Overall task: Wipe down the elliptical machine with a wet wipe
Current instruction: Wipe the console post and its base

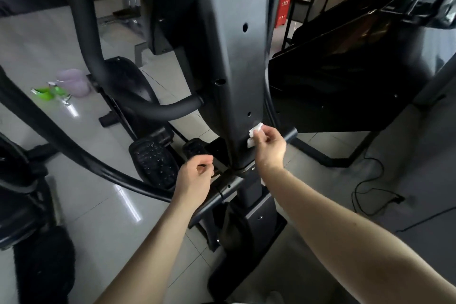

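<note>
The elliptical machine fills the view, with a tall grey central column (234, 61) and black curved arms. My right hand (270, 147) pinches a crumpled white wet wipe (254, 132) and holds it against the lower right side of the column. My left hand (196, 177) hovers near the column's base by a black crossbar (222, 191), its fingers curled, and holds nothing that I can see. A black studded foot pedal (154, 164) lies just left of my left hand.
A pale purple bucket (72, 81) and green spray bottles (48, 92) stand on the shiny tiled floor at the left. Another black machine (357, 69) stands close on the right. A black cable (370, 190) runs over the floor at the right.
</note>
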Available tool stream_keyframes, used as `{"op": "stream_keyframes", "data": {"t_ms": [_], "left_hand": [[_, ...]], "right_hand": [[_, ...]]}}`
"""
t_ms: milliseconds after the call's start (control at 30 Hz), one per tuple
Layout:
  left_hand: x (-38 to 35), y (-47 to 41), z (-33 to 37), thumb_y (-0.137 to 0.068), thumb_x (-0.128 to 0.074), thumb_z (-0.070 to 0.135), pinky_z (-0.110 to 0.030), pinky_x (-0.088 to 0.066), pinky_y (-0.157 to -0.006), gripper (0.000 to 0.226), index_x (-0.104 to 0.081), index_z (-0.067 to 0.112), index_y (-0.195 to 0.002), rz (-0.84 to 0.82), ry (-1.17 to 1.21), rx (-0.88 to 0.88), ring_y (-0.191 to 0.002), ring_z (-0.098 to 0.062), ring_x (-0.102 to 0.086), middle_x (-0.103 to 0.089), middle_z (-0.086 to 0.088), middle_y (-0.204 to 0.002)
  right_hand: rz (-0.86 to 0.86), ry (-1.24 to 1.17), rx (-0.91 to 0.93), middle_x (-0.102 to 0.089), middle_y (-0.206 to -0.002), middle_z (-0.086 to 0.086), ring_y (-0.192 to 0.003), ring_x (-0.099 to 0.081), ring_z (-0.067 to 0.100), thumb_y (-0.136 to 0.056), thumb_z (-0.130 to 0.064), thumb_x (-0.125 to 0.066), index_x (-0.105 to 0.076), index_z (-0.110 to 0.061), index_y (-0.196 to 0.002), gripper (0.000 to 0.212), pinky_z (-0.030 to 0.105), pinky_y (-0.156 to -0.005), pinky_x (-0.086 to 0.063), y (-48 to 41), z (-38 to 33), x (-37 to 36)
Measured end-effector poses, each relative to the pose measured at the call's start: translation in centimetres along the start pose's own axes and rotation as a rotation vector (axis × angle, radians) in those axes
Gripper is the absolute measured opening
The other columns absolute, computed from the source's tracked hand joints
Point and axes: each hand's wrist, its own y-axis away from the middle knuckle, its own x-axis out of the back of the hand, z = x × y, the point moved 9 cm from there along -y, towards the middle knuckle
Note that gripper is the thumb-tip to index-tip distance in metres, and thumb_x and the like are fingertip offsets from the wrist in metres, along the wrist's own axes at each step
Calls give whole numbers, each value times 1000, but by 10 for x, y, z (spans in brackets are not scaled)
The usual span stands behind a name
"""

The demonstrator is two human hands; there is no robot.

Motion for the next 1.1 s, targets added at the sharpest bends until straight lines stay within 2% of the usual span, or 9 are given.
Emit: {"op": "stream_keyframes", "data": {"t_ms": [133, 267, 333, 500, 567, 667, 767, 867, 1100], "left_hand": [[-12, -4, 2, -101, -57, 21, -6, -48, -65, 20, -69, 30, -115, 21, -41, 10, -87, 6, -65, -71, 8, -103], [-33, -6, 0, -100, -57, 21, -10, -46, -77, 21, -70, 31, -115, -1, -106, 23, -101, -3, -65, -71, 9, -107], [-44, -6, -1, -99, -58, 21, -17, -49, -83, 23, -69, 29, -117, -12, -147, 37, -102, -3, -64, -70, 11, -109], [-62, -2, -2, -98, -58, 18, -12, -42, -76, 26, -66, 25, -122, -1, -267, 54, -98, 4, -58, -63, 10, -114], [-64, -1, -4, -98, -58, 18, -19, -44, -81, 26, -65, 26, -122, 20, -290, 67, -97, 2, -58, -62, 8, -114], [-63, -2, -8, -98, -58, 20, -24, -46, -86, 25, -66, 29, -119, 46, -326, 84, -97, 0, -59, -62, 6, -113], [-63, 1, -12, -98, -57, 21, -23, -45, -81, 25, -65, 29, -120, 63, -364, 108, -94, -2, -59, -61, 7, -111], [-61, 5, -13, -99, -57, 19, -16, -43, -72, 26, -65, 27, -122, 92, -410, 115, -95, -3, -59, -60, 5, -113], [-58, 12, -12, -99, -57, 13, -4, -41, -61, 25, -66, 20, -121, 149, -455, 117, -84, 4, -56, -58, 2, -114]], "right_hand": [[-162, 177, 42, -65, -88, -5, -68, -60, -4, -96, -12, -61, -64, -14, -95, 3, 7, -63, -44, 35, 28, -19], [-307, 371, 70, -69, -91, -1, -74, -65, 8, -91, -14, -63, -66, -21, -86, 9, 19, -67, -51, 12, 50, -14], [-316, 421, 84, -72, -83, 0, -65, -67, 15, -89, -14, -57, -67, -18, -81, 14, 28, -64, -57, -11, 51, -4], [-269, 473, 54, -65, -69, -7, -60, -61, 6, -85, 6, -52, -68, -6, -80, 20, 16, -59, -49, -57, 63, 17], [-276, 512, 52, -68, -76, -3, -67, -64, 14, -91, -5, -53, -65, -16, -82, 18, 26, -63, -53, -54, 73, 14], [-289, 493, 132, -60, -85, 10, -68, -55, 18, -96, 0, -47, -54, 1, -86, 12, 19, -57, -46, -24, 84, 10], [-401, 517, 131, -63, -94, 6, -79, -61, 16, -96, -8, -60, -66, -10, -81, 16, 21, -72, -51, -4, 104, 15], [-340, 430, 85, -70, -93, 4, -76, -69, 22, -96, -19, -59, -67, -19, -82, 16, 42, -75, -62, -38, 102, 27], [-296, 501, 133, -63, -112, 7, -103, -63, 26, -97, -8, -56, -78, -9, -100, 22, 36, -102, -50, -93, 77, 20]]}}
